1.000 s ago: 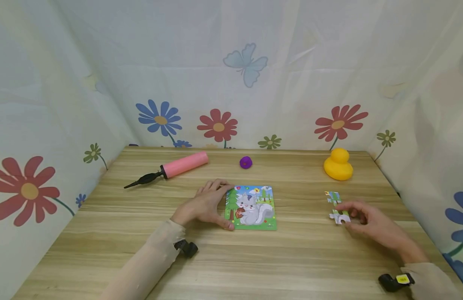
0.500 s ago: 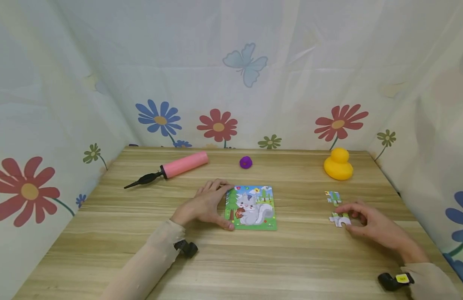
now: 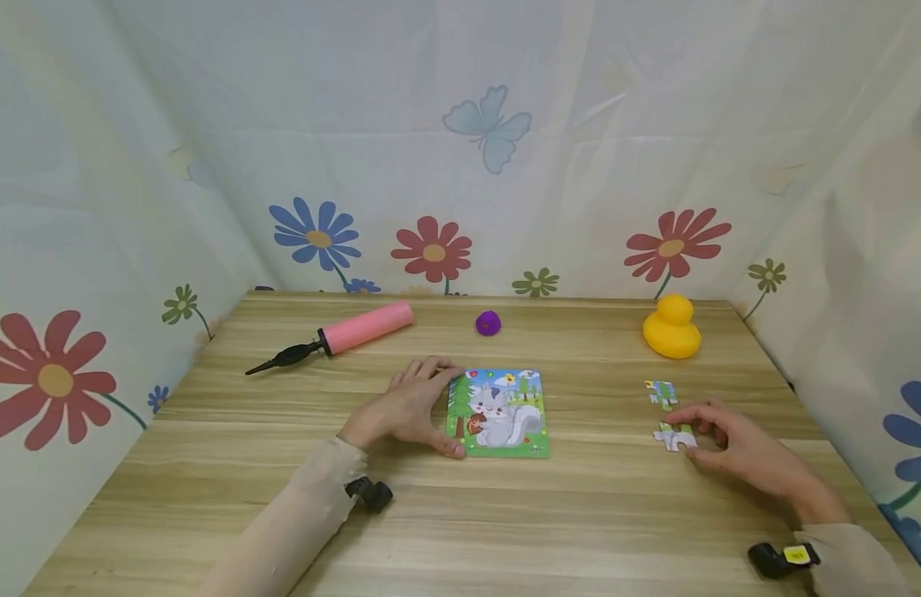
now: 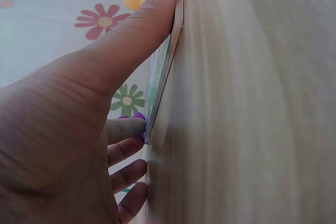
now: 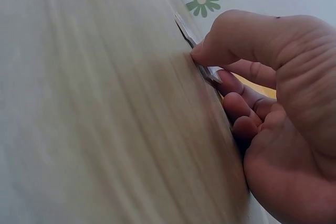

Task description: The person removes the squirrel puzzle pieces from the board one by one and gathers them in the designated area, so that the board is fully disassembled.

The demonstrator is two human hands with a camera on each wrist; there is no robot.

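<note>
A squirrel jigsaw picture (image 3: 499, 414) lies on the middle of the table. My left hand (image 3: 406, 414) rests at its left side, thumb at the near corner and forefinger at the far corner. In the left wrist view, the other fingers (image 4: 128, 178) sit behind it, at the tabletop. On the right, my right hand (image 3: 747, 452) pinches a loose jigsaw piece (image 3: 674, 437) between thumb and forefinger. This piece (image 5: 185, 30) lies low over the tabletop in the right wrist view. Just beyond it is another jigsaw piece (image 3: 661, 392); the fingertip hides whether they touch.
A pink hand pump (image 3: 366, 327) with a black nozzle lies at the back left. A small purple object (image 3: 488, 323) sits at the back middle, and a yellow rubber duck (image 3: 672, 330) at the back right. Flowered curtains enclose the wooden table (image 3: 505, 522).
Over the last second, the piece in my right hand has turned slightly and shifted a little towards me. The left hand and the squirrel picture stay in place.
</note>
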